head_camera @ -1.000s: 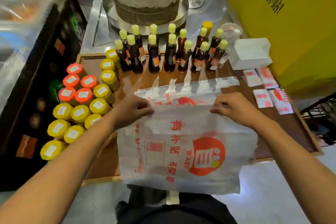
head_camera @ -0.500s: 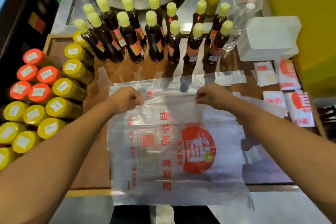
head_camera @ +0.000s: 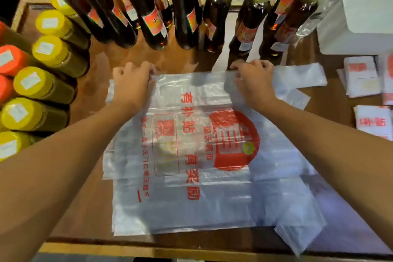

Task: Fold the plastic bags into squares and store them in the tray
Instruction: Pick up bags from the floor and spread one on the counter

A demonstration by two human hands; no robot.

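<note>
My left hand (head_camera: 133, 85) pinches the far left end of the plastic bag (head_camera: 191, 166), fingers curled over its top edge. The bag lies flat on the wooden table (head_camera: 85, 208), spread from that edge back toward me, its printed lines running near to far. My right hand (head_camera: 254, 83) grips the same edge further right. Both hands sit equally far out; the fold probably comes toward me.
</note>
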